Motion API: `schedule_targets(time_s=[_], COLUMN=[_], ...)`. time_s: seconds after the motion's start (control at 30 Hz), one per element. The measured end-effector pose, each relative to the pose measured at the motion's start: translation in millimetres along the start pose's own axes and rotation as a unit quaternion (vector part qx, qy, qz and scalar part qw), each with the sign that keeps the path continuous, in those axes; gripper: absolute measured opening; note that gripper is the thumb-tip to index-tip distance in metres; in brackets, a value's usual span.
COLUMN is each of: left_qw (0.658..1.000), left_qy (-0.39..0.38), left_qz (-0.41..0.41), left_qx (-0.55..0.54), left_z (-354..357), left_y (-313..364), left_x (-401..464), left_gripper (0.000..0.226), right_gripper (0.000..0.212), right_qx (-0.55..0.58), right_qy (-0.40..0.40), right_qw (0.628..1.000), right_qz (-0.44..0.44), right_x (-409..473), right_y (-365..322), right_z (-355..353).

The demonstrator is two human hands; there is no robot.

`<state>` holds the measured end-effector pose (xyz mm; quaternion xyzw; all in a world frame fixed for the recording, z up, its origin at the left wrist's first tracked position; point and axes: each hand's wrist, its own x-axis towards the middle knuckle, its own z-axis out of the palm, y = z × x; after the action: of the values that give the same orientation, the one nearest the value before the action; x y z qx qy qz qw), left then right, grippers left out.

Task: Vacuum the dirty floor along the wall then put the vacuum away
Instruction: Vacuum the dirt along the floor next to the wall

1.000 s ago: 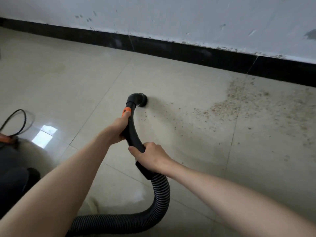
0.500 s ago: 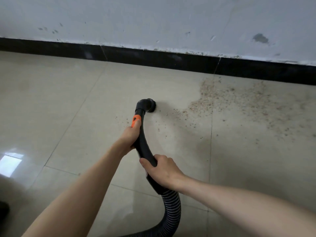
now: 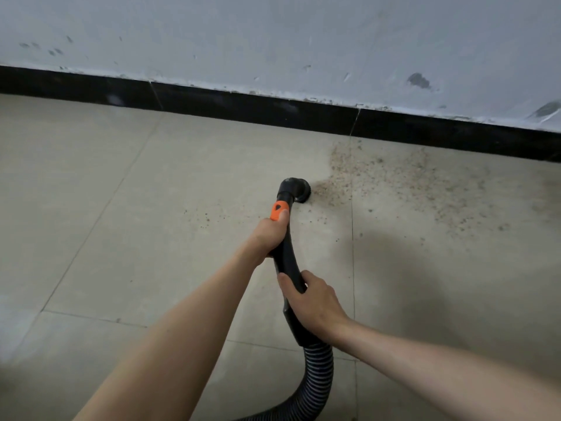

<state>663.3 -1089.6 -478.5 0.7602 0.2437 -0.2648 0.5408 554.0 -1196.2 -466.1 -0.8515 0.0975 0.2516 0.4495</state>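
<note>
A black vacuum wand (image 3: 285,256) with an orange slider (image 3: 278,210) curves down to a round nozzle (image 3: 299,189) resting on the beige tile floor. My left hand (image 3: 268,235) grips the wand just below the orange slider. Lower down, my right hand (image 3: 312,300) holds the wand above the ribbed hose (image 3: 315,378). The nozzle touches the left edge of a brown patch of dirt (image 3: 394,183) that spreads rightward along the wall. The vacuum body is out of view.
A black skirting board (image 3: 243,107) runs along the foot of the scuffed white wall (image 3: 273,38). A few loose specks (image 3: 209,218) lie on the tiles left of the nozzle. My shadow (image 3: 425,284) falls on the floor at the right.
The nozzle has travelled right across the tiles to the edge of the thick dirt patch. My view has shifted right too, and the vacuum body and cord at the left have left the frame.
</note>
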Motion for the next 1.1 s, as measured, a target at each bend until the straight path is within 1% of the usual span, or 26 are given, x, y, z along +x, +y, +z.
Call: schedule_targets(time_s=[0.13, 0.37, 0.57, 0.7, 0.8, 0.93, 1.1], left_qw=[1.000, 0.992, 0.970, 0.955, 0.952, 0.953, 0.964], left_qy=[0.014, 0.097, 0.180, 0.222, 0.224, 0.206, 0.183], left_qz=[0.004, -0.014, -0.047, -0.089, -0.096, -0.098, -0.089], left_qx=[-0.013, -0.085, -0.159, -0.177, -0.186, -0.199, -0.170], left_z=[-9, -73, -135, -149, -143, -129, -109], left_y=[-2, -15, -40, -70, -85, -89, -83], left_x=[0, 2, -3, -15, -22, -28, -35], left_gripper=[0.064, 0.054, 0.058, 0.066, 0.067, 0.064, 0.051], right_gripper=[0.036, 0.037, 0.040, 0.041, 0.042, 0.041, 0.042], right_qx=[0.000, -0.044, -0.105, -0.148, -0.153, -0.133, -0.094], right_qy=[-0.013, -0.099, -0.180, -0.206, -0.213, -0.207, -0.200], right_qw=[1.000, 0.992, 0.972, 0.959, 0.957, 0.962, 0.970], right_qz=[-0.009, -0.065, -0.106, -0.124, -0.125, -0.120, -0.101], right_x=[6, 35, 54, 47, 39, 25, 9], right_y=[-6, -43, -84, -83, -70, -58, -45], right_z=[1, 22, 55, 74, 79, 69, 52])
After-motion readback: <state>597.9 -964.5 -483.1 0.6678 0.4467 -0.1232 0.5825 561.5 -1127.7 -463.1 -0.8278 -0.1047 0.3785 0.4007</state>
